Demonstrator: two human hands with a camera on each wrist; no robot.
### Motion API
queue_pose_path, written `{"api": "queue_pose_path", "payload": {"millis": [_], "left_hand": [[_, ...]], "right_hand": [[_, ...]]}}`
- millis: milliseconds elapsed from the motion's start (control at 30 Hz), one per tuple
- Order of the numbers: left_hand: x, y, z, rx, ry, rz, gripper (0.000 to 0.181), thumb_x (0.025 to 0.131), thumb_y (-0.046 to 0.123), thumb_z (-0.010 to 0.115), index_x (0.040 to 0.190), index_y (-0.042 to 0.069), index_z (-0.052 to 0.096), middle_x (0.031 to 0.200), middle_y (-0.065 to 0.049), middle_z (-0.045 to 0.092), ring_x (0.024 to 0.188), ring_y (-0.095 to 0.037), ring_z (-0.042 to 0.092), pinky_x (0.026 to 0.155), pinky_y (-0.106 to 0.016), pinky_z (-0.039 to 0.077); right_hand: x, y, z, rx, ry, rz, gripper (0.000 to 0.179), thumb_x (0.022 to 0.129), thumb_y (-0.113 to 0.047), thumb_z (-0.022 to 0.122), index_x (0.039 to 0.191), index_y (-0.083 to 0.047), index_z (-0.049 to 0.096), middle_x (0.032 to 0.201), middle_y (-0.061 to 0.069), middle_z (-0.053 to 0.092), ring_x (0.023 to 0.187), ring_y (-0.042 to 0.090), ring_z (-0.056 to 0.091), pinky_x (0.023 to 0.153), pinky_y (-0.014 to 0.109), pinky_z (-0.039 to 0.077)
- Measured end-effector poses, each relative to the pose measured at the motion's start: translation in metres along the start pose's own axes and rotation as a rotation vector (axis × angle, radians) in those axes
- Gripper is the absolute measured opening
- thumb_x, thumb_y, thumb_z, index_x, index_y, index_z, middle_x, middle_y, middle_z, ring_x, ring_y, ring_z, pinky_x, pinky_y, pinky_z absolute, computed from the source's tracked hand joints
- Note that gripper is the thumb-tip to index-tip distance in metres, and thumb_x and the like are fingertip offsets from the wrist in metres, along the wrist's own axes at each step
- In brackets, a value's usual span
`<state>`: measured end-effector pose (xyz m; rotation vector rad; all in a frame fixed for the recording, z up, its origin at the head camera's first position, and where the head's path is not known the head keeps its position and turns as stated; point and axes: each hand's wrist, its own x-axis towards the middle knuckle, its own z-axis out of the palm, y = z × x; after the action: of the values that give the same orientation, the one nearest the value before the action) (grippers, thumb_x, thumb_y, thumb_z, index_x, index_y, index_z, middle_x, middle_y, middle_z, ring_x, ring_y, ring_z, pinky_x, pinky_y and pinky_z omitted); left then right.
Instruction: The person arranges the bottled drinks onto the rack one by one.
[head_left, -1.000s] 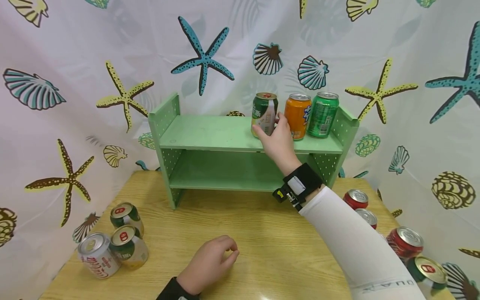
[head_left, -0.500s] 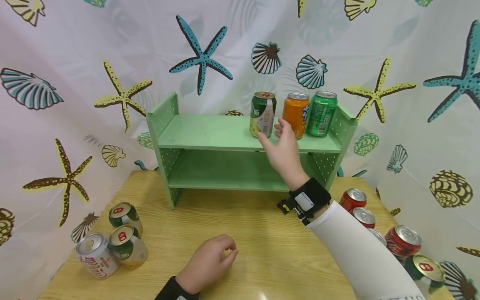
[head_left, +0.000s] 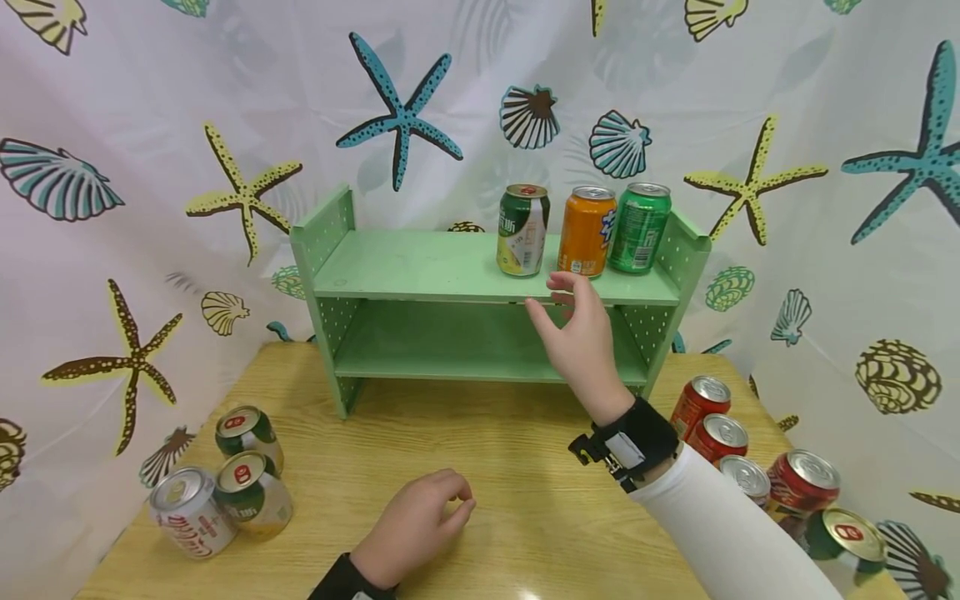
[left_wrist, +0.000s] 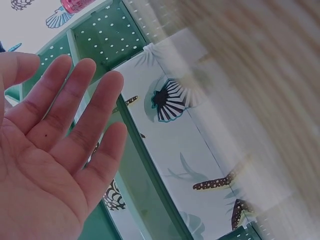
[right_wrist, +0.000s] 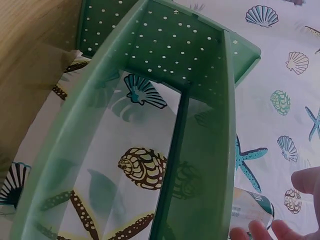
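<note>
A green-and-white can (head_left: 522, 231), an orange can (head_left: 588, 232) and a green can (head_left: 641, 227) stand upright on the top board of a green two-tier shelf (head_left: 420, 262). My right hand (head_left: 581, 346) is in front of the shelf, below the orange can, its fingers spread and holding nothing. In the right wrist view, part of the green-and-white can (right_wrist: 252, 207) shows beyond the fingers. My left hand (head_left: 420, 525) rests on the table with fingers loosely bent; the left wrist view shows its bare palm (left_wrist: 45, 165).
At the table's left stand two green-and-white cans (head_left: 255, 493) and a white-and-silver can (head_left: 192, 511). Several cans, mostly red (head_left: 804, 479), are grouped at the right edge, partly behind the right sleeve (head_left: 735, 533). A patterned curtain (head_left: 465, 50) hangs behind the shelf.
My right hand has let go of the green-and-white can and drawn back, down and to the right. The can stays upright on the top board. My left hand has not moved.
</note>
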<state>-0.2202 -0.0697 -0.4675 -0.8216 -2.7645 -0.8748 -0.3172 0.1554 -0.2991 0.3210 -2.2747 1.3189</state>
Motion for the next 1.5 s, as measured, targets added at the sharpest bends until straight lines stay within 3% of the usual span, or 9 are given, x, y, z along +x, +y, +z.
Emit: {"api": "queue_pose_path", "payload": {"millis": [533, 1200, 1500], "left_hand": [[0.001, 0.001, 0.001, -0.001, 0.003, 0.032, 0.006, 0.098, 0.017, 0.07, 0.093, 0.016, 0.071, 0.092, 0.008, 0.07, 0.082, -0.008, 0.067, 0.07, -0.024, 0.054], [0.004, 0.002, -0.007, -0.015, -0.015, -0.032, 0.005, 0.099, 0.021, 0.07, 0.094, 0.021, 0.071, 0.093, 0.009, 0.069, 0.076, 0.001, 0.057, 0.067, -0.022, 0.049], [0.003, 0.005, -0.012, -0.003, -0.013, -0.044, 0.006, 0.1, 0.021, 0.069, 0.094, 0.019, 0.071, 0.094, 0.007, 0.069, 0.08, -0.004, 0.062, 0.069, -0.024, 0.051]], "right_hand": [[-0.034, 0.026, -0.004, -0.095, -0.021, -0.028, 0.047, 0.1, -0.026, 0.07, 0.139, -0.004, 0.055, 0.136, 0.016, 0.058, 0.128, 0.035, 0.055, 0.107, 0.053, 0.045], [-0.059, 0.031, -0.006, -0.187, 0.018, -0.216, 0.037, 0.097, -0.017, 0.074, 0.13, -0.005, 0.065, 0.129, 0.014, 0.064, 0.124, 0.032, 0.06, 0.105, 0.051, 0.049], [-0.072, 0.035, -0.007, -0.205, -0.051, -0.224, 0.043, 0.097, -0.019, 0.074, 0.137, -0.008, 0.062, 0.135, 0.012, 0.063, 0.128, 0.032, 0.058, 0.106, 0.053, 0.049]]}}
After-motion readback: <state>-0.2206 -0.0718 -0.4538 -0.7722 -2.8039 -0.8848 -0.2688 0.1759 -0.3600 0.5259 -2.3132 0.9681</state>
